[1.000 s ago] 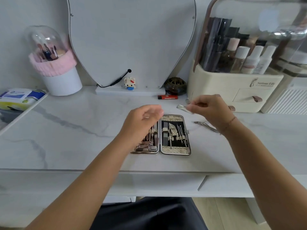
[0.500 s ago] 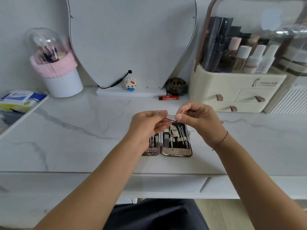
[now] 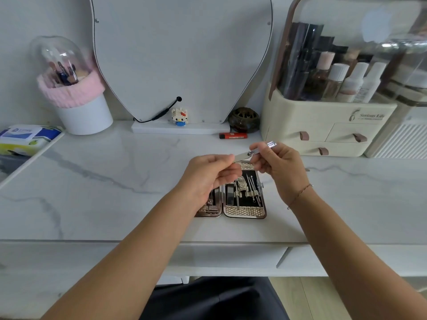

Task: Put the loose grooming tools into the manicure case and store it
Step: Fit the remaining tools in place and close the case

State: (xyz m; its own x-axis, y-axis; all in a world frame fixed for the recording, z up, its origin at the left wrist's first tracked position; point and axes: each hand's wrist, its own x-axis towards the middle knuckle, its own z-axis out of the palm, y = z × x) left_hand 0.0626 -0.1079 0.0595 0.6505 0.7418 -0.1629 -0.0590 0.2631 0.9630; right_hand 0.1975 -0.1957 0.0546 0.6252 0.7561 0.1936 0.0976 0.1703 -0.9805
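Note:
The manicure case (image 3: 245, 211) lies open on the white marble desk (image 3: 104, 192), its right half showing several thin metal tools under straps. Its left half is mostly hidden behind my left hand (image 3: 208, 179). Above the case I hold a silver nail clipper (image 3: 245, 155) between both hands. My left hand pinches its left end. My right hand (image 3: 279, 167) pinches its right end, where the textured tip shows above my fingers.
A cream cosmetics organiser (image 3: 323, 125) with small drawers stands at the back right. A red lighter (image 3: 233, 135), a dark round jar (image 3: 243, 120) and a mirror base (image 3: 180, 129) are behind the case. A brush holder (image 3: 78, 107) and a wipes pack (image 3: 25, 138) sit at the left.
My right hand brought the clipper from the right toward the middle and my left hand took hold of its other end. Both hands then lifted it slightly above the case.

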